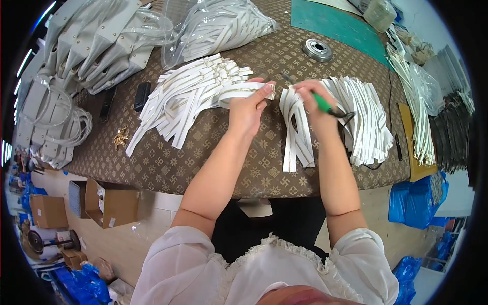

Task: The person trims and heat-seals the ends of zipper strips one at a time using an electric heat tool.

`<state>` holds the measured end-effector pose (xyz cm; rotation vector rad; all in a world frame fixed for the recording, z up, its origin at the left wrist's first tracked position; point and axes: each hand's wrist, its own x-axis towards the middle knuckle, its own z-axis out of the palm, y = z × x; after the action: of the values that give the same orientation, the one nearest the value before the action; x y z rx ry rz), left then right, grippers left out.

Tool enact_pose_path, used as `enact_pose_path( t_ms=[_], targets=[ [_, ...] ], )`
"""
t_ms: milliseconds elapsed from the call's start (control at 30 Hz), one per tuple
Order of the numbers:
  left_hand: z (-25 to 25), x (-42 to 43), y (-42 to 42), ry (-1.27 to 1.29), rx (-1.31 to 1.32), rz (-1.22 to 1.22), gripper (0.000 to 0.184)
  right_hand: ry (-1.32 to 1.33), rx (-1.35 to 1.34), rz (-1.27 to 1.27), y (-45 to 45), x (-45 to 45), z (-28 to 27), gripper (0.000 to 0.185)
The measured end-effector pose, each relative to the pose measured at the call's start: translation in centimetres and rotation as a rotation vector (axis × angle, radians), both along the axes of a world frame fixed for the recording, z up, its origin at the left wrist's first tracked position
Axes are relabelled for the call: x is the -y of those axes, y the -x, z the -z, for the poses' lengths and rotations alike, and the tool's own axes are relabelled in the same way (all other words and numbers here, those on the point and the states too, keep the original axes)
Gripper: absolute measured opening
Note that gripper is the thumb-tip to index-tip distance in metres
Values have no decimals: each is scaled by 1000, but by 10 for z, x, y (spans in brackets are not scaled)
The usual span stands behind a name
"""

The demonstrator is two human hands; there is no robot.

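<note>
My left hand (246, 113) pinches the end of a white zipper (235, 91) with metal teeth, which loops back over the left zipper pile (185, 94). In my right hand (311, 96) is a soldering iron (322, 103) with a green handle and dark cord. Its metal tip points up and left, apart from the zipper in my left hand. Right below that hand, a couple of white zippers (299, 137) hang toward the table's front; whether my fingers touch them I cannot tell. Another zipper pile (363, 122) lies to the right.
The brown patterned tablecloth (213, 168) carries a round metal dish (317, 50), a green mat (338, 28), a clear bag of zippers (218, 30), gold metal bits (121, 137) and a black case (143, 96). Grey bags (96, 46) crowd the left; white cords (419, 112) lie right.
</note>
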<state>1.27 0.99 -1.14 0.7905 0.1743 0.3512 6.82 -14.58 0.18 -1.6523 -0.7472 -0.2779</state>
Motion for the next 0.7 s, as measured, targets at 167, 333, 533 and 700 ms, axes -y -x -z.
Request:
enact_pose_path(
  t_ms=[167,333,533,700],
  targets=[
    [14,-21,-11,89,-85,115,24,-576,-340,32,-20,30,-17,34],
    [11,-26,-8,-28,-169,240,24,-782,-453,8,-48,67,-12,30],
    [4,-19,-1,-246,-281,560,28,-639,-757,-206,-55,80,-11,26],
    [-1,-7,5,-356,-329,657,32,-452,-808,-182,-49,76,-10,25]
  ],
)
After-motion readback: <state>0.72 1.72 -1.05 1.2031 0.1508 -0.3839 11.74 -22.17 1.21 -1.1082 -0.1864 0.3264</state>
